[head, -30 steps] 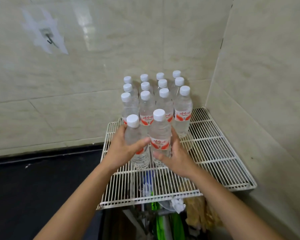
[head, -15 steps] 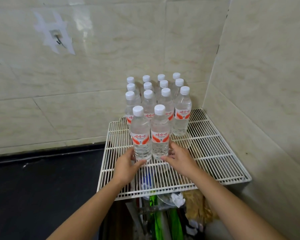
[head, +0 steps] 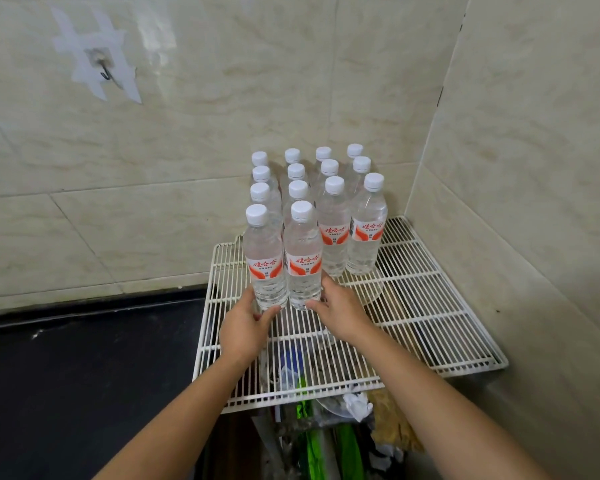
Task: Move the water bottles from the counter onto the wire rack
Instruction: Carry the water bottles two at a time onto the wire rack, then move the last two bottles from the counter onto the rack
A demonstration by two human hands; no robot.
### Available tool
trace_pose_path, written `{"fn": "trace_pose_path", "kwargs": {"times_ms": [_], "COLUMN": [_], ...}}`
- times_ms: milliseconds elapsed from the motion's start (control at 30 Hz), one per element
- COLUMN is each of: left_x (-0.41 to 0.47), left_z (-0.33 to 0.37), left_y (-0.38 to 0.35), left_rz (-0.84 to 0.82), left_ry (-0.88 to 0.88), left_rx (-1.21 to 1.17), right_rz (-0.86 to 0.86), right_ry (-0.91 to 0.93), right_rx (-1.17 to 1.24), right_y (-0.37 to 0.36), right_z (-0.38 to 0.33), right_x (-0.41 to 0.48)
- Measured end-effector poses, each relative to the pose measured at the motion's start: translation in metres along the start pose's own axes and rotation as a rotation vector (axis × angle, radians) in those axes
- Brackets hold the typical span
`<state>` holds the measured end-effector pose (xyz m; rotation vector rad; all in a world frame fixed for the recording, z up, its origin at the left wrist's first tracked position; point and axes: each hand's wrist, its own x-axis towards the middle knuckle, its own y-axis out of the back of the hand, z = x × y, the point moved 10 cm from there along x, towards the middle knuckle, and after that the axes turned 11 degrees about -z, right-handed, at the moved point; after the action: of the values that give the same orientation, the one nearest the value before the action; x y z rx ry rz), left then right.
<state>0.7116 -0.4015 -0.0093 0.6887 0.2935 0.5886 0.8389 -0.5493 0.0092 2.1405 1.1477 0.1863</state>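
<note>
Several clear water bottles with white caps and red-and-white labels stand in rows on the white wire rack [head: 430,306] in the tiled corner. The front left bottle [head: 264,258] and the front right bottle [head: 303,258] stand upright side by side at the front of the group. My left hand [head: 245,327] cups the base of the front left bottle, thumb across its front. My right hand [head: 343,313] cups the base of the front right bottle from the right side. Both bottles rest on the rack wires.
A black counter [head: 84,358] lies to the left of the rack. Tiled walls close in behind and on the right. Under the rack are green-handled items [head: 326,445] and crumpled bags. A taped hook [head: 106,72] hangs on the back wall.
The two front bottles were set down on the rack against the group. My hands slid from their middles down to their bases and have stayed there.
</note>
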Motion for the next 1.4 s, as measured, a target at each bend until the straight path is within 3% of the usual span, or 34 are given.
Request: {"fn": "trace_pose_path", "kwargs": {"times_ms": [400,600,700,833,1067,1400], "left_x": [0.011,-0.008,-0.041,-0.100,-0.201,-0.360], "left_z": [-0.007,0.012,0.013,0.003,-0.053,-0.172], "left_y": [0.000,0.008,0.036,0.084,0.132,0.242], "left_rz": [-0.032,-0.082,0.046,0.262,0.394,0.614], "left_ry": [0.016,-0.100,-0.089,-0.037,0.230,0.538], "left_rx": [0.126,-0.052,0.135,0.393,0.581,0.553], "right_rz": [-0.020,0.183,0.337,0.433,0.236,-0.053], "right_ry": [-0.044,-0.045,0.046,0.362,0.579,0.813], "right_rx": [-0.034,-0.045,-0.179,-0.275,-0.387,-0.432], "right_y": [0.000,0.004,0.015,0.009,-0.089,-0.282], "right_z": [0.005,0.013,-0.002,-0.051,-0.122,-0.253], "right_x": [0.010,-0.017,-0.042,-0.069,-0.075,-0.104]}}
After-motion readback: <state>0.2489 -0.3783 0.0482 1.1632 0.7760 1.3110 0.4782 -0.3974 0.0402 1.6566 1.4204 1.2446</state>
